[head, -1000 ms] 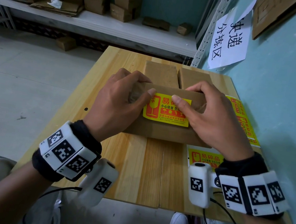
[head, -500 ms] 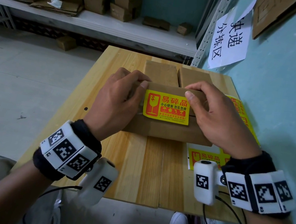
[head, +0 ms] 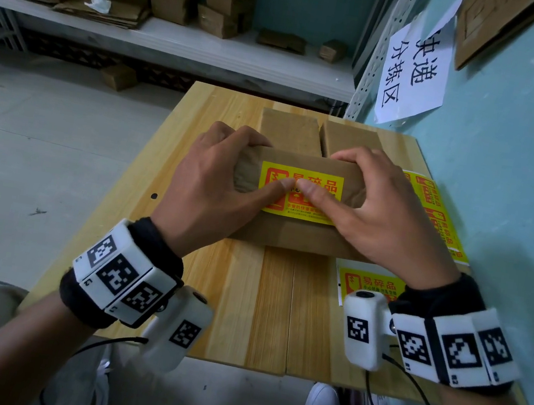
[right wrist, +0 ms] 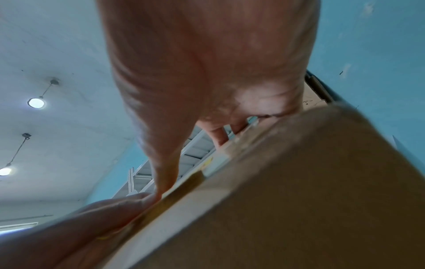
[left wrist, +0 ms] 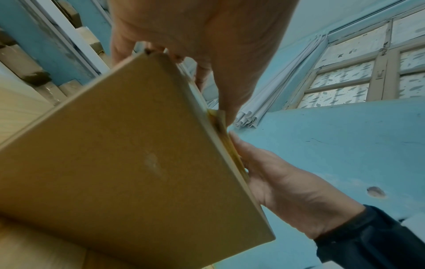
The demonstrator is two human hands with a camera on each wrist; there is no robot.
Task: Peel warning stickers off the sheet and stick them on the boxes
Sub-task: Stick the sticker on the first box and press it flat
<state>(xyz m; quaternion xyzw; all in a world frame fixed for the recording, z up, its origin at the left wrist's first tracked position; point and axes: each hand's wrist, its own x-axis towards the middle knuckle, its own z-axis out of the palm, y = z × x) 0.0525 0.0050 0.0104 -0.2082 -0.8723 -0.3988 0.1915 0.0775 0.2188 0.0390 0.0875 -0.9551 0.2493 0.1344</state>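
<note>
I hold a brown cardboard box just above the table, one hand at each end. A yellow and red warning sticker lies flat on its top face. My left hand and right hand curl their fingers over the far edge. Both thumbs press on the sticker's middle, tips touching. The left wrist view shows the box's underside with my left hand over its top corner. In the right wrist view my right hand grips the box at its edge.
Two more brown boxes lie side by side behind the held one. A sticker sheet lies along the table's right edge by the blue wall, another sheet under my right wrist. The wooden table shows bare planks in front.
My thumbs slid out to the sticker's two ends half a second ago and have now come back to meet at its middle. The box stays in both hands.
</note>
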